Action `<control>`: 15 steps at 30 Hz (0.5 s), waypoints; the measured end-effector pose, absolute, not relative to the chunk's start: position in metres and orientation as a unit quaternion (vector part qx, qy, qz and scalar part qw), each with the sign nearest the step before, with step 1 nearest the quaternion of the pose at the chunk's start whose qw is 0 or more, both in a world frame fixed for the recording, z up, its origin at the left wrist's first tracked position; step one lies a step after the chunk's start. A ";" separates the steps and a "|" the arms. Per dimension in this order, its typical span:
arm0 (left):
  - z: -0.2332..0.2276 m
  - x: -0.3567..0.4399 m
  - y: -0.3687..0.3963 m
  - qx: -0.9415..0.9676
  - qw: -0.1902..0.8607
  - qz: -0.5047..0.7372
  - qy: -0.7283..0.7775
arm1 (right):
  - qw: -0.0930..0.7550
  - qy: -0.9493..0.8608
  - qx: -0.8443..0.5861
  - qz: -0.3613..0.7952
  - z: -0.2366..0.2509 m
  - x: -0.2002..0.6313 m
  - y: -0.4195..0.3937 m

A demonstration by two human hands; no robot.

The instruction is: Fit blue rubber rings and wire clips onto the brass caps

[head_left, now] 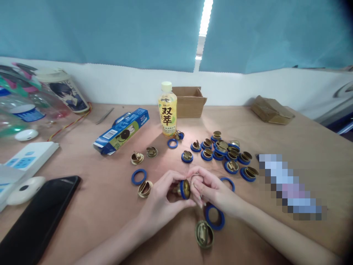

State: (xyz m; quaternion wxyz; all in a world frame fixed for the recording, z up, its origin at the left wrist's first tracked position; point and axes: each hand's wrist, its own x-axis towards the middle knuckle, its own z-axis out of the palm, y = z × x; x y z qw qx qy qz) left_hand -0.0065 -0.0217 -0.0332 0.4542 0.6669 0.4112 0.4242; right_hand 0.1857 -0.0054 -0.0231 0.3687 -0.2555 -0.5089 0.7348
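Observation:
My left hand is closed around a round brass-coloured piece with a blue ring about it, pinched between thumb and fingers. Close beside it, my right hand has its fingers curled together; what they hold, if anything, is hidden. Under the right hand lie a blue ring and another brass piece without a ring. A further blue ring is partly covered by that hand. Left of my left hand are a bare brass piece and a loose blue ring.
Several ringed brass pieces are grouped at right centre. Behind them stand a yellow-labelled bottle and a cardboard box. A blue carton, black phone and white power strip lie leftward. A pixelated object lies right.

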 end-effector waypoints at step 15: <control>-0.030 -0.009 -0.021 0.695 0.423 0.441 0.379 | 0.366 -0.525 -0.298 0.708 -0.012 0.183 -0.009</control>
